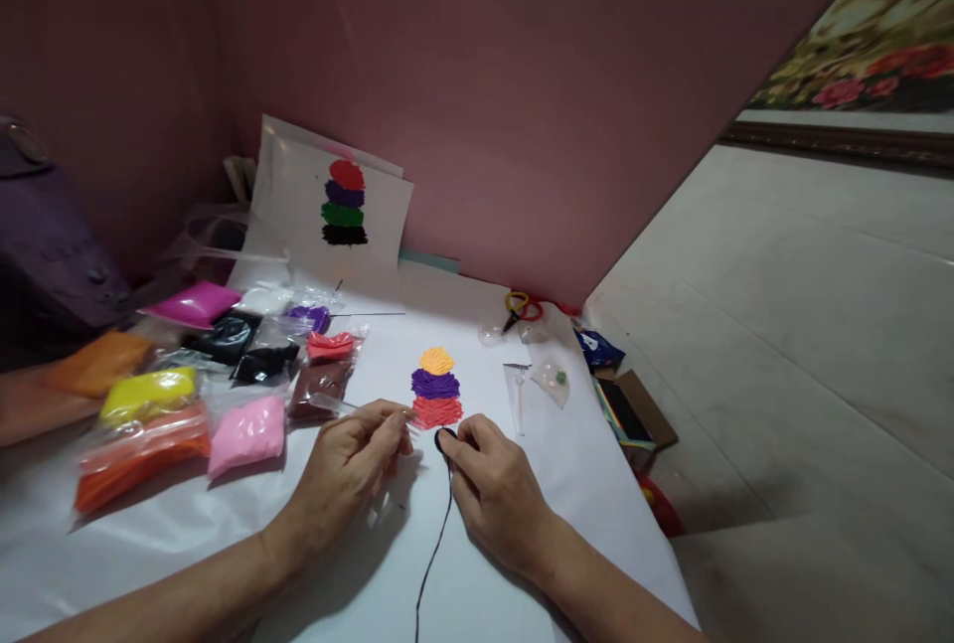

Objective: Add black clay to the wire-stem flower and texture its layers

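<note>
My left hand (350, 459) is closed round a thin clear plastic tool (332, 404), whose tip points at the clay layers on the white paper (343, 563). Those layers stack from a yellow top (436, 361) through a purple band (435, 385) to a coral-red band (437, 411), all with a ridged texture. Just below the red band, my right hand (496, 489) pinches a small black clay piece (445, 440) against the paper. From it a thin dark line (432, 563) runs down toward me; whether they are joined I cannot tell.
Several bags of coloured clay, among them pink (247, 434) and yellow (149, 395), lie at the left near another person's forearm (26, 406). Behind leans a sheet with painted-looking layers (298, 196). Scissors (520, 309) and another clear tool (520, 400) lie right; an open box (637, 409) is beyond the edge.
</note>
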A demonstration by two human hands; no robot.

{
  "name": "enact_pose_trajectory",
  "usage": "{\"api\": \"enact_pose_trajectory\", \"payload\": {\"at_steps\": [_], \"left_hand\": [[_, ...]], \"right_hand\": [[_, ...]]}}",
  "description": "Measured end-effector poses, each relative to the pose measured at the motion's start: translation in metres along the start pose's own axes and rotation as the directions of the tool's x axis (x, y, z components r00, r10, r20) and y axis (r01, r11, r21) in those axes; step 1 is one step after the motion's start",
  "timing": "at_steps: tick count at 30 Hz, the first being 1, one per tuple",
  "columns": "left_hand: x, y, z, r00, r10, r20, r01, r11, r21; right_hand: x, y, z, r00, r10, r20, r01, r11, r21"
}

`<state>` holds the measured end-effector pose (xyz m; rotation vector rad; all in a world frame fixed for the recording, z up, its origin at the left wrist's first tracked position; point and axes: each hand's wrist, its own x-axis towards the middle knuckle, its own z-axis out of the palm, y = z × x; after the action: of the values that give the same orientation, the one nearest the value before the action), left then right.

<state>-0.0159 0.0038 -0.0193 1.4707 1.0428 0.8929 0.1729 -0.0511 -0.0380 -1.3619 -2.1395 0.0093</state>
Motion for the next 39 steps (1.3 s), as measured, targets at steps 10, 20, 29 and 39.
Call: {"api": "enact_pose_trajectory", "payload": {"at_steps": [10,20,29,39], "left_hand": [[0.0023,-0.0012,0.0022,1.000,-0.011,-0.003,0.010,0.998,-0.059],[0.0016,0.0030,0.0027,1.000,-0.016,0.001,0.016,0.998,-0.052],[0.0032,-0.0013,0.0024,1.000,0.023,0.004,-0.023,0.998,-0.067],[0.0014,-0.0025,0.0055,0.999,-0.040,0.007,0.041,0.989,-0.140]], "right_hand": [[-0.0050,0.0064,0.0010,0.990,0.052,-0.132,-0.030,0.986,0.165],[-0.0043,0.0025,0.0018,0.999,0.020,-0.033,-0.021,0.999,-0.028],[-0.0044,0.0043,0.0000,0.996,-0.008,-0.088,0.013,0.998,0.054],[-0.0021,0.0030,-0.0014,0.999,-0.036,-0.003,0.035,0.998,-0.046]]}}
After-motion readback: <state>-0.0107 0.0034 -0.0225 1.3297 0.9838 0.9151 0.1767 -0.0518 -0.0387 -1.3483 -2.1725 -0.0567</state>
